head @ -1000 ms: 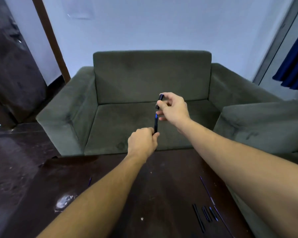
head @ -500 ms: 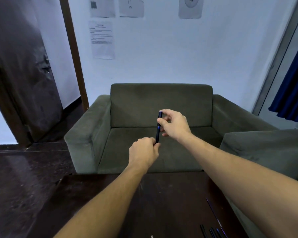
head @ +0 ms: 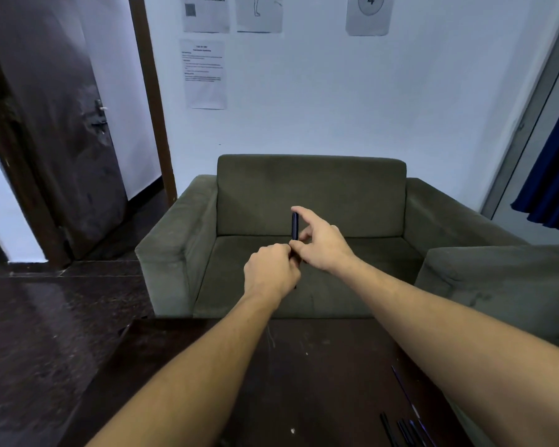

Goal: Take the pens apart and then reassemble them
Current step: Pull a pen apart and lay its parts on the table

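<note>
A dark blue pen (head: 294,225) stands upright in the air in front of the sofa. My left hand (head: 271,272) is curled round its lower part, which is hidden in the fist. My right hand (head: 321,240) pinches the pen between thumb and fingers just above the left fist, with the index finger touching the cap's top. Several dark pen parts (head: 402,429) lie on the dark wooden table (head: 239,382) at the lower right, next to a thin ink refill (head: 404,390).
A green sofa (head: 310,195) stands behind the table, with a second green armchair (head: 497,285) at the right. A dark door (head: 55,130) is open at the left. Papers (head: 205,74) hang on the white wall. A blue curtain (head: 552,182) hangs at the far right.
The cap, held apart above the barrel a second ago, now sits on the pen. My hands have come together. The view has tilted up, showing more wall and less table.
</note>
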